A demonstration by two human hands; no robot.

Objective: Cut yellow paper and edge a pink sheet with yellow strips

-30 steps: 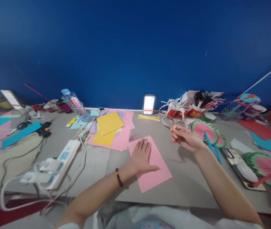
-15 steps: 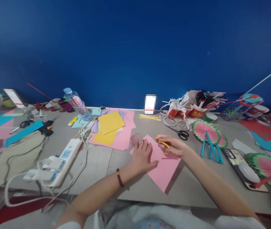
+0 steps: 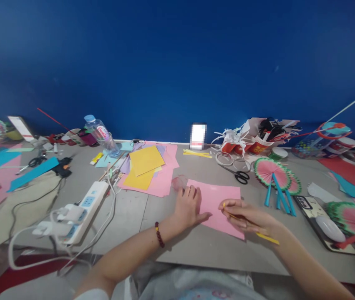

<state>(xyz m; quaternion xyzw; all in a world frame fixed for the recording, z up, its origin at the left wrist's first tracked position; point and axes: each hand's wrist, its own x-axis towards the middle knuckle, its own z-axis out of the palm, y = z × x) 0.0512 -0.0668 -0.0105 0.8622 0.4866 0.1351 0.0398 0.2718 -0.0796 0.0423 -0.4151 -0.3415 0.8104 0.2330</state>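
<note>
A sheet of pink paper (image 3: 216, 196) lies on the table in front of me. My left hand (image 3: 190, 206) rests on its left side, fingers spread and thumb stretched to the right. Over the sheet's right part, my right hand (image 3: 242, 214) pinches a thin yellow paper strip (image 3: 268, 238). One end of the strip shows at the fingertips; the other sticks out beneath the hand toward the wrist. Fingers cover its middle. Farther back lie several more yellow strips (image 3: 197, 153), in front of a propped phone (image 3: 197, 136).
Left of my arm is a white power strip (image 3: 85, 212) with plugs and loose cables. Pink and yellow papers (image 3: 147, 160) are stacked behind it, beside a bottle (image 3: 102, 135). To the right are black scissors (image 3: 242, 178), folded paper fans (image 3: 273, 175) and a phone with a mouse (image 3: 330, 228).
The pink sheet has turned so its edges run nearly square to me. My right hand has moved right and toward me with the yellow strip. My left hand stays almost in place.
</note>
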